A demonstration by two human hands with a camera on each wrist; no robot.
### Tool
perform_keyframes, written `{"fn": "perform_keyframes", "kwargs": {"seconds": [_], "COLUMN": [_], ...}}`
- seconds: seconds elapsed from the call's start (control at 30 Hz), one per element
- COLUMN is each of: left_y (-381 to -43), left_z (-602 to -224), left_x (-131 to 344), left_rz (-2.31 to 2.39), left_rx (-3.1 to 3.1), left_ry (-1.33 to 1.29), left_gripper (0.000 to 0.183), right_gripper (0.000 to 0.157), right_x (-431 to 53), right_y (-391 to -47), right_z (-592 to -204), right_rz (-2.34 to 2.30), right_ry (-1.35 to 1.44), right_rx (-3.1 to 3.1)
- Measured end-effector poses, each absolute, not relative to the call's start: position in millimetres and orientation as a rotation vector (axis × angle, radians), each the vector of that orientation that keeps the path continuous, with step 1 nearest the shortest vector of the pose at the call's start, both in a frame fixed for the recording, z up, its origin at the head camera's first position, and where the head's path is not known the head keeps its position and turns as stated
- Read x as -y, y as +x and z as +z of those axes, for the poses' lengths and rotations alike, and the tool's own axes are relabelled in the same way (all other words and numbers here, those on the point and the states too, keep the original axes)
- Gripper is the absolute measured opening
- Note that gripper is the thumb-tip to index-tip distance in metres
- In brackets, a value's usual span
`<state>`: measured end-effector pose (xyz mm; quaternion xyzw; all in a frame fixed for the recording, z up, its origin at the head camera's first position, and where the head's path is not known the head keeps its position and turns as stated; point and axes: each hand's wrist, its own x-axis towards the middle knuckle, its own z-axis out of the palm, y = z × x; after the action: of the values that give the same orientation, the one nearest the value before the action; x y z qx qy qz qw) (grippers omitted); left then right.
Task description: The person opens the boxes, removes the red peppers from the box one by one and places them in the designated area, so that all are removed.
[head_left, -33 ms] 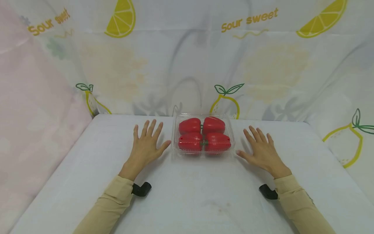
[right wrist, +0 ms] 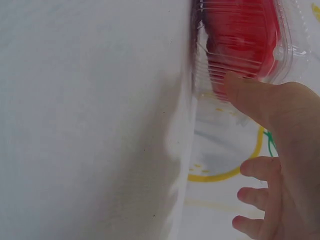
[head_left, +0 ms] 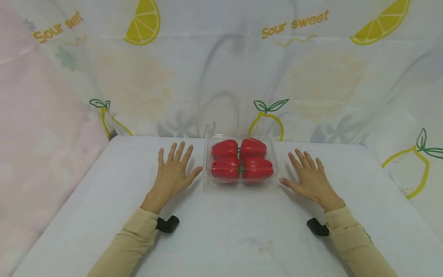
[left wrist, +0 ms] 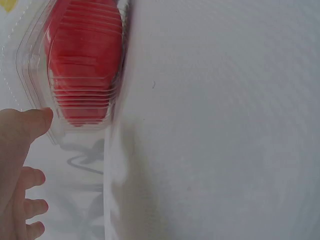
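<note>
Clear box [head_left: 240,179], four red fruits [head_left: 257,168] inside, on counter [head_left: 225,231] between both hands. Left hand [head_left: 170,176]: fingers spread wide, holding nothing, thumb just beside box. Right hand [head_left: 309,181]: fingers spread too, gripping nothing, thumb near box.

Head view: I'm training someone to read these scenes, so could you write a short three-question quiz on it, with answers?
1. How many red pieces are inside the clear box?
2. Fill the gap: the clear box sits between the left hand and the ____.
3. True or false: both hands have their fingers curled round the clear box.

Key:
1. Four.
2. Right hand.
3. False; both hands are beside it, with fingers spread.
</note>
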<state>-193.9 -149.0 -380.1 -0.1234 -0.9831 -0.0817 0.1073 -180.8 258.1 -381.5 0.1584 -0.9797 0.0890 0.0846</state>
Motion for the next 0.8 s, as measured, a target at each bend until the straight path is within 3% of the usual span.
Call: {"fn": "perform_keyframes", "kwargs": {"seconds": [0.6,0.8], "left_y": [-193.6,-195.8], "left_z": [-379.8,-381.9], "left_x": [151.1,148.8], "left_rz": [-0.252,-0.57], "left_rx": [2.875,2.908], "left_ry": [-0.37,-0.354], "left_gripper": [0.075,0.07], "right_gripper": [0.087,0.085], "right_x": [-258.4,-260.2], "right_y": [-178.5,-179.4], "right_z": [-380.2,-381.5], "right_rz": [0.288,0.328], "right_ry": [0.458,0.481], "right_rx": [2.921,2.925]}}
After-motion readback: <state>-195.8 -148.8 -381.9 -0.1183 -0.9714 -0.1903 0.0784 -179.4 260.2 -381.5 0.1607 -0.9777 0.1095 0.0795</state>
